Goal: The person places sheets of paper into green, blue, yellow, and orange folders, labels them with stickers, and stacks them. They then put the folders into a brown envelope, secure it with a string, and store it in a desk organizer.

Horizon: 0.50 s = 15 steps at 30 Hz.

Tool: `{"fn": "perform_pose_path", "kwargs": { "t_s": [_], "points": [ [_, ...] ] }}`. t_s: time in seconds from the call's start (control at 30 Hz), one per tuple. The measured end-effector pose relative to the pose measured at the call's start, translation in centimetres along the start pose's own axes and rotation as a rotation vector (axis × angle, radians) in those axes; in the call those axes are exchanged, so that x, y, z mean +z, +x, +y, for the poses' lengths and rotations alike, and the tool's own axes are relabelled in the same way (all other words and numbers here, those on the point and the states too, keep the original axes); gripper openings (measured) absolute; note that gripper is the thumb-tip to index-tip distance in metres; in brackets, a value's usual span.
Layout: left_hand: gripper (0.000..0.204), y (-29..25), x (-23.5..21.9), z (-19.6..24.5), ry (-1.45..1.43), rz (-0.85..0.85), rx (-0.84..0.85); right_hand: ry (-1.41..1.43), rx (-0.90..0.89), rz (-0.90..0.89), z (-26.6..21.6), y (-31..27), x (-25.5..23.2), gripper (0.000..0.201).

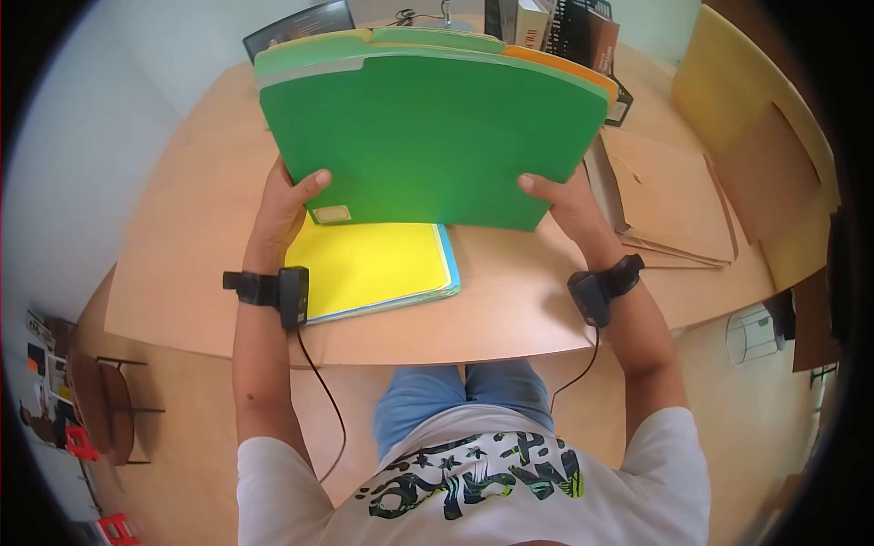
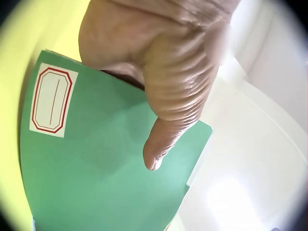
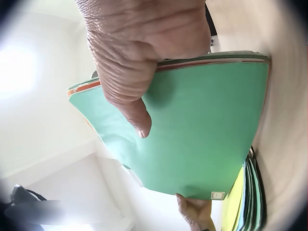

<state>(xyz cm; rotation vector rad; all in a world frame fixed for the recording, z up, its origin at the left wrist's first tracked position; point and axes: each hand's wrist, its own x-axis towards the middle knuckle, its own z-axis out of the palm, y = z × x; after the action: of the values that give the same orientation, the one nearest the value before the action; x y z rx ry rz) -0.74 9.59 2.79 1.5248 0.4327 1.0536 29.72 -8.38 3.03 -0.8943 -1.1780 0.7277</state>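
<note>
Both hands hold up a stack of file folders (image 1: 437, 146), tilted upright above the table, with a green folder facing the person. At the left edge the left hand (image 1: 296, 200) grips it, thumb flat on the green front and fingers hidden behind. The right hand (image 1: 569, 200) pinches the opposite edge the same way. A white label (image 2: 53, 99) with a red border is stuck near the lower left corner. Orange and light green tabs show along the top. Below, a second pile of folders with a yellow one (image 1: 373, 268) on top lies on the table.
The wooden table (image 1: 510, 309) curves along its front edge. Brown paper envelopes (image 1: 674, 196) lie at the right. Books (image 1: 533, 23) in a black holder and a dark screen (image 1: 300, 25) stand at the back. A yellow chair back (image 1: 765, 136) rises at the far right.
</note>
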Motion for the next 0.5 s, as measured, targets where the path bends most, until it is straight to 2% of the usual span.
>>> {"fn": "perform_pose_path", "kwargs": {
  "t_s": [0.07,0.2,0.3,0.4,0.5],
  "points": [
    [0.071,-0.2,-0.2,0.0,-0.017,-0.003,-0.082,-0.008,0.004,0.003,0.1,0.1,-0.2,0.041],
    [0.066,-0.8,-0.5,-0.2,0.017,-0.005,-0.056,-0.032,0.003,-0.043,0.3,0.2,-0.6,0.038],
    [0.050,-0.7,-0.3,-0.4,0.196,0.063,0.022,-0.071,0.026,-0.049,1.0,0.2,-1.2,0.039],
    [0.043,-0.3,-1.0,-0.6,0.369,0.117,0.051,-0.101,-0.020,-0.051,0.8,0.3,-1.1,0.043],
    [0.039,-0.4,-0.4,-0.4,0.235,0.097,0.139,-0.348,-0.070,-0.029,-0.8,0.4,-1.7,0.052]
  ]
}}
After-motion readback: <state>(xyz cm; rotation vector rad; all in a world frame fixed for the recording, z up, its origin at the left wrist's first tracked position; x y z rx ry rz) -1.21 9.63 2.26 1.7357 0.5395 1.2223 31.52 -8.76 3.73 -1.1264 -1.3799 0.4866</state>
